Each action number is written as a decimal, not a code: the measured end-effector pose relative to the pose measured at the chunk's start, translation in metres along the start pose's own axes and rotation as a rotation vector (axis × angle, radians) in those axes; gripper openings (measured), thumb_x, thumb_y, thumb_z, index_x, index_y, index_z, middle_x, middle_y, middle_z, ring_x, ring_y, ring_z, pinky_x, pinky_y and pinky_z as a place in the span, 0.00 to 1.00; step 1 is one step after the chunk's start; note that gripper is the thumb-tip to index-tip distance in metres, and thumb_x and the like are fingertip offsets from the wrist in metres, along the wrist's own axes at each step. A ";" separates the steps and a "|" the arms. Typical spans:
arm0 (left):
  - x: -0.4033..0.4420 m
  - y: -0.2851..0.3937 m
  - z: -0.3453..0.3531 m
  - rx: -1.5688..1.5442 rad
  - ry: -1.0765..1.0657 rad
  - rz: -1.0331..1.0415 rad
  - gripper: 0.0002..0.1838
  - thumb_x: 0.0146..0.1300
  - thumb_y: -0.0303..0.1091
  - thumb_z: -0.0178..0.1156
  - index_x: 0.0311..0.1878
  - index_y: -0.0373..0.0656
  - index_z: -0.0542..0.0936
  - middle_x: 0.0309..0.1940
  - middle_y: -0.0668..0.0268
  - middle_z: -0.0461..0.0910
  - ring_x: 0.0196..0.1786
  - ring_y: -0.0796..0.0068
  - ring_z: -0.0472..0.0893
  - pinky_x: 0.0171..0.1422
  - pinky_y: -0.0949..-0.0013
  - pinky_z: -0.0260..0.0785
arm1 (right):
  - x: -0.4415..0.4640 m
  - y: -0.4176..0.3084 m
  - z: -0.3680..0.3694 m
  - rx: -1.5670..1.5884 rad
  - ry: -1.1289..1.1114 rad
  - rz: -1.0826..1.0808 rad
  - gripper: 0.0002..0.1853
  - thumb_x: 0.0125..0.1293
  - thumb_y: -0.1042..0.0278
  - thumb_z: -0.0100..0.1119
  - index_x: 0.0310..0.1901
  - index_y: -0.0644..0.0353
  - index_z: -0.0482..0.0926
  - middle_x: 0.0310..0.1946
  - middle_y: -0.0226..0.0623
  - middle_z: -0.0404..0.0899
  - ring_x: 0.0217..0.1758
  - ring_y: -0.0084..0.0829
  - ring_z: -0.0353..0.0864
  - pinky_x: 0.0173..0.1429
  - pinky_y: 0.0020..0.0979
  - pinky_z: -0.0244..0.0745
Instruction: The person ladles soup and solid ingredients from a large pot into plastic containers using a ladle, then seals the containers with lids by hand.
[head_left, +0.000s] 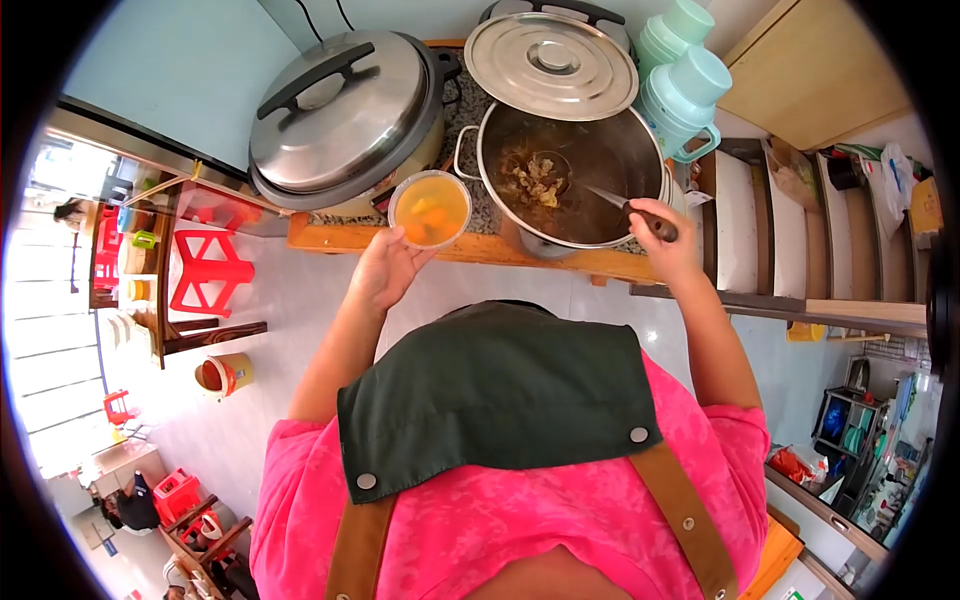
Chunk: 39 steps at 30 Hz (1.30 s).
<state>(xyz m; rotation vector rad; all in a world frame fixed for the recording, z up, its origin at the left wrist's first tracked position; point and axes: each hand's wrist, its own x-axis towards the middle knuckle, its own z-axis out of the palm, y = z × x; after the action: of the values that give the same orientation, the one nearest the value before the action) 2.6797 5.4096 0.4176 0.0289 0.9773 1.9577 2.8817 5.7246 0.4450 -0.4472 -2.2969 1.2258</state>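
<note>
My left hand holds a clear round bowl from below and the side. Orange chunks sit in yellowish broth inside it. In my right hand is the dark wooden handle of a ladle, its fingers wrapped round it. The ladle's bowl is in a large steel pot of brown soup, with pale, stringy solids gathered in and around it. The clear bowl is to the left of the pot, near the counter's front edge, apart from the pot's left handle.
A steel lid lies behind the pot, partly over its back rim. At left stands a big lidded cooker. Stacked mint-green jugs are at right, beside wooden stair steps. A red stool stands on the floor.
</note>
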 end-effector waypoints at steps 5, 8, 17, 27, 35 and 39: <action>0.000 0.000 -0.002 -0.001 0.012 -0.008 0.28 0.57 0.40 0.50 0.59 0.37 0.61 0.57 0.59 0.66 0.59 0.64 0.66 0.64 0.61 0.57 | -0.002 -0.005 -0.007 0.009 0.059 0.084 0.09 0.52 0.73 0.61 0.36 0.63 0.78 0.30 0.33 0.79 0.31 0.21 0.76 0.37 0.20 0.70; 0.002 0.000 -0.001 -0.005 0.018 -0.014 0.28 0.57 0.40 0.50 0.59 0.36 0.61 0.57 0.59 0.66 0.59 0.64 0.66 0.64 0.61 0.57 | 0.000 -0.007 -0.010 -0.026 0.048 0.089 0.08 0.53 0.72 0.61 0.35 0.63 0.78 0.30 0.33 0.79 0.31 0.21 0.76 0.37 0.21 0.70; 0.004 -0.002 0.004 -0.001 0.001 -0.009 0.28 0.56 0.40 0.51 0.58 0.37 0.62 0.56 0.59 0.67 0.59 0.65 0.67 0.63 0.62 0.58 | -0.002 -0.013 -0.022 0.205 0.193 0.408 0.08 0.54 0.71 0.60 0.37 0.63 0.78 0.27 0.30 0.78 0.31 0.17 0.77 0.33 0.19 0.69; 0.009 -0.005 0.012 0.007 -0.011 -0.020 0.27 0.57 0.40 0.50 0.58 0.37 0.62 0.56 0.60 0.67 0.59 0.65 0.67 0.63 0.62 0.58 | -0.004 -0.028 -0.026 -0.311 -0.156 -0.366 0.12 0.48 0.74 0.64 0.36 0.59 0.76 0.25 0.36 0.75 0.26 0.34 0.76 0.30 0.28 0.70; 0.013 -0.007 0.013 0.002 -0.028 -0.033 0.28 0.57 0.40 0.50 0.59 0.37 0.61 0.58 0.59 0.66 0.60 0.65 0.66 0.65 0.62 0.56 | 0.006 -0.007 0.002 -0.225 -0.157 -0.126 0.10 0.50 0.70 0.62 0.35 0.59 0.77 0.26 0.35 0.77 0.26 0.32 0.76 0.32 0.27 0.71; 0.011 -0.007 0.017 0.015 -0.013 -0.021 0.29 0.56 0.40 0.51 0.59 0.37 0.61 0.58 0.59 0.66 0.61 0.65 0.65 0.66 0.61 0.54 | 0.016 0.016 0.027 -0.043 -0.227 -0.016 0.08 0.53 0.70 0.60 0.35 0.60 0.77 0.23 0.36 0.76 0.26 0.27 0.77 0.32 0.25 0.70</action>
<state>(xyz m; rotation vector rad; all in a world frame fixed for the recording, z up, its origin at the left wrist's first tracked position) 2.6851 5.4301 0.4209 0.0398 0.9801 1.9286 2.8537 5.7231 0.4232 -0.3171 -2.5154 1.2792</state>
